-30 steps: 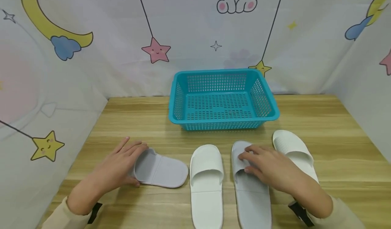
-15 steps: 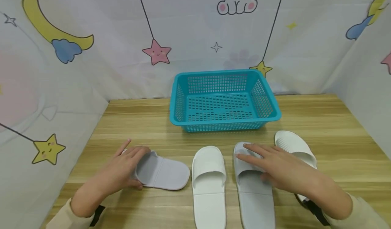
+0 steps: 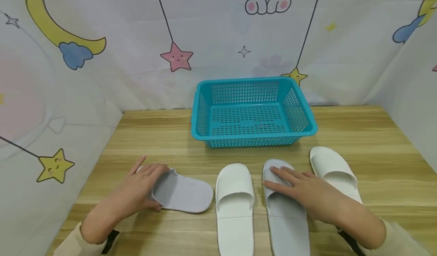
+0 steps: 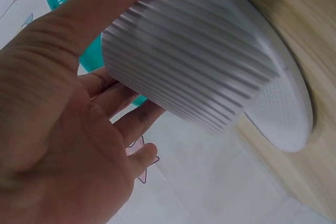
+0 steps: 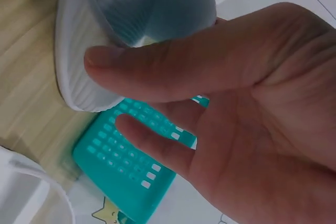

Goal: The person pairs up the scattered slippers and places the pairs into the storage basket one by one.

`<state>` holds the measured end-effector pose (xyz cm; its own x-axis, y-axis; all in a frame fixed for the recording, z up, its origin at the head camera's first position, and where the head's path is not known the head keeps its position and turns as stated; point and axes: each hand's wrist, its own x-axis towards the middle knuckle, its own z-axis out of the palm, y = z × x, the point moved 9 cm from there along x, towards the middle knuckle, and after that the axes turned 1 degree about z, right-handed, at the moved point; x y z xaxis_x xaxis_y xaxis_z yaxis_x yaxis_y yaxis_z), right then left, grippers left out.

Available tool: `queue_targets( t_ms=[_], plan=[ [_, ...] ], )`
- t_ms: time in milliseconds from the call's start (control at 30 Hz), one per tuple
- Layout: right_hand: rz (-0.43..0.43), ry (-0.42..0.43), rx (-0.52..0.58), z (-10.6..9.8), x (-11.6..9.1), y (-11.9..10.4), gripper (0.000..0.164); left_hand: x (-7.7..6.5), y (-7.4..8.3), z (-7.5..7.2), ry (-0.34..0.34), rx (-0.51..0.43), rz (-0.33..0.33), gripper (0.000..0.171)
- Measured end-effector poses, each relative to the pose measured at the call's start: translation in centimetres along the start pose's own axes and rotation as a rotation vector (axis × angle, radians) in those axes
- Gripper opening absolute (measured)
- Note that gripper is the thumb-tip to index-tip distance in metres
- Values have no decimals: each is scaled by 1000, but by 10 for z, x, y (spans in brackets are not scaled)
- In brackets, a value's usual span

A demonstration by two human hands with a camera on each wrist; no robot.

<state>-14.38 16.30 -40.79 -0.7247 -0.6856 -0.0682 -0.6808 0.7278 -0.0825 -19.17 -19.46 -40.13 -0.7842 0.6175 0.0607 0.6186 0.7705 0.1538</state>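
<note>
A grey slipper (image 3: 192, 193) lies crosswise at the left, its heel pointing right. My left hand (image 3: 138, 189) holds its strap, the thumb at the near side and the fingers across the far side. The ribbed strap (image 4: 189, 56) fills much of the left wrist view. The other grey slipper (image 3: 289, 233) lies lengthwise, right of centre. On its strap rests my right hand (image 3: 304, 191), the index and middle fingers extended. The right wrist view shows the thumb (image 5: 152, 74) stretched beside this slipper. Between the grey slippers lies a white slipper (image 3: 235, 229).
Another white slipper (image 3: 332, 165) lies slanted at the right, partly behind my right forearm. A turquoise plastic basket (image 3: 254, 138) stands at the back of the wooden table (image 3: 157, 134). A printed cloth (image 3: 218, 28) hangs behind and along the sides.
My right hand's fingers, bent at the strap's edge before, now lie straighter across the grey slipper's strap. The left hand keeps its place on its slipper. The head view has shifted slightly.
</note>
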Motion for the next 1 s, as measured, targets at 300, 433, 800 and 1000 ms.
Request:
queue_targets(
  t_ms=[300, 433, 800, 1000],
  plan=[
    [3, 134, -145, 6, -5, -5, 99, 1, 2, 3, -16, -3, -10, 105],
    [-2, 131, -172, 6, -4, -5, 94, 2, 1, 3, -20, -11, -22, 103],
    [-74, 141, 30, -12, -10, -1, 112, 3, 0, 2, -24, 9, -31, 102],
    [-81, 169, 68, -19, -11, 2, 101, 1, 0, 1, -23, 3, -36, 102]
  ],
)
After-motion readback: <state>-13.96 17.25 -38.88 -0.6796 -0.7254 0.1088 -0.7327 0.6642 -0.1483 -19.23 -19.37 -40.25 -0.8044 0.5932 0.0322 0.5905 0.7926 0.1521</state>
